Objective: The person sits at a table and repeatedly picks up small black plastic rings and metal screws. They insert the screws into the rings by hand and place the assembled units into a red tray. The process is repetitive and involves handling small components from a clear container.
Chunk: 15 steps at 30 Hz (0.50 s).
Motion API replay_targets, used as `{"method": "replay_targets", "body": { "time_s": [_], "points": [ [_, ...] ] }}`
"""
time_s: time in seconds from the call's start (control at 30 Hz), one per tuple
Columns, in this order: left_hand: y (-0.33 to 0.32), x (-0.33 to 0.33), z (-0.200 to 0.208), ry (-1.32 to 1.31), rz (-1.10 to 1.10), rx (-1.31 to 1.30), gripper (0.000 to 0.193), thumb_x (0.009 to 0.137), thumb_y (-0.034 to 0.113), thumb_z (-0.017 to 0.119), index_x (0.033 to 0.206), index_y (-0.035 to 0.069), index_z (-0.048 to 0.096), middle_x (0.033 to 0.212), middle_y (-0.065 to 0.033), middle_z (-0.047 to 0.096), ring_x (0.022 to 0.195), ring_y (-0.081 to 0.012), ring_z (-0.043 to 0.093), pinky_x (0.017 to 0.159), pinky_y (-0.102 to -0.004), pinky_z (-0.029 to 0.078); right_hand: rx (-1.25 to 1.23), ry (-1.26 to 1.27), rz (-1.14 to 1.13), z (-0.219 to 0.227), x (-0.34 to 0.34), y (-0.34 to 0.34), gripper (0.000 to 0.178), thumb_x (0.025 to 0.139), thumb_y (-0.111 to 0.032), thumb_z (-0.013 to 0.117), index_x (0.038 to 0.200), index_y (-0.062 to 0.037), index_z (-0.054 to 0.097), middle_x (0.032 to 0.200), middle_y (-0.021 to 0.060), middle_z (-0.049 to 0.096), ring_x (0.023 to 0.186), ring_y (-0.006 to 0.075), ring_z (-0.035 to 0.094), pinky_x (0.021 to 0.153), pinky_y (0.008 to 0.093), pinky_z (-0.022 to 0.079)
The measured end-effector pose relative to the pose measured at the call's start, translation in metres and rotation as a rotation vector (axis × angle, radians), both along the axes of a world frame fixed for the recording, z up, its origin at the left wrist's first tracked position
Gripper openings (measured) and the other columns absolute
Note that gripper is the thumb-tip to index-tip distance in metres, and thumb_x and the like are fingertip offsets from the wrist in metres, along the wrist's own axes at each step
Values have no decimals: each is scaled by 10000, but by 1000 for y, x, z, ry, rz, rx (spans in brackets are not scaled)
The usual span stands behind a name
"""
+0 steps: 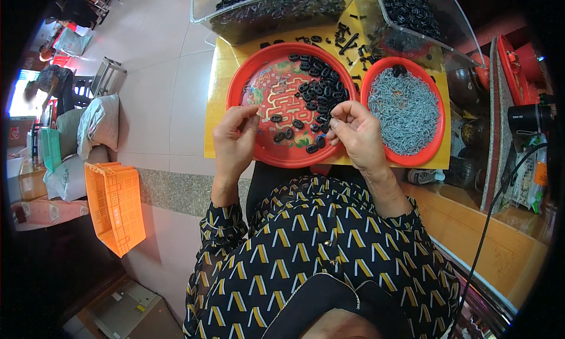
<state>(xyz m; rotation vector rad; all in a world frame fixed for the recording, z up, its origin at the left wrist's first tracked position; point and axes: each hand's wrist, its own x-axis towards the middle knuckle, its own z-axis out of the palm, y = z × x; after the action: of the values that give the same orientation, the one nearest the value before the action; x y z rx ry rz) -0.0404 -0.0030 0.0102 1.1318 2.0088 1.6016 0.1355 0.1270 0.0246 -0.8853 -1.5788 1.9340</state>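
Note:
A round red tray (237, 74) with a gold and floral pattern lies in front of me, with many small black oval plastic pieces (322, 83) heaped on its right side. A few more black pieces (283, 135) are scattered near its front. Over the tray's left rim, my left hand (234, 140) is closed, thumb and fingertips together; what they hold, if anything, does not show. My right hand (360, 136) pinches something tiny over the right rim, beside the heap, too small to name. Right of it stands a smaller red tray (439, 130) full of silver screws (403, 112).
Behind the trays, two clear plastic bins (276, 12) (412, 18) hold more black parts. Loose black pieces (347, 39) lie on the yellow tabletop (220, 74). An orange crate (116, 206) stands on the floor at left, near stuffed sacks (97, 127). A black cable (500, 192) hangs at right.

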Motion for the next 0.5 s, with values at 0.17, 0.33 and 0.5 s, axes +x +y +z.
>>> {"method": "replay_targets", "body": {
  "time_s": [0.17,0.33,0.5],
  "points": [
    [13,2,-6,490,-83,-176,165,651,1,605,816,0,591,747,-162,516,717,-308,528,641,-355,431,-5,-7,16,2,-2,-3,113,800,2,504,909,30,492,748,47,549,607,84,563,509,195,463],
    [22,2,-9,638,-177,-274,219,620,2,607,830,-7,547,743,-152,490,744,-331,494,672,-396,412,-32,-17,51,5,0,-7,123,814,-5,492,929,39,504,774,54,562,631,85,566,536,193,459],
    [20,2,-10,370,-165,-249,251,682,-1,603,916,-38,522,760,-104,523,690,-244,527,627,-327,431,-88,-25,87,1,1,-6,130,821,-19,491,935,37,516,786,60,572,634,85,565,538,193,453]
  ]
}}
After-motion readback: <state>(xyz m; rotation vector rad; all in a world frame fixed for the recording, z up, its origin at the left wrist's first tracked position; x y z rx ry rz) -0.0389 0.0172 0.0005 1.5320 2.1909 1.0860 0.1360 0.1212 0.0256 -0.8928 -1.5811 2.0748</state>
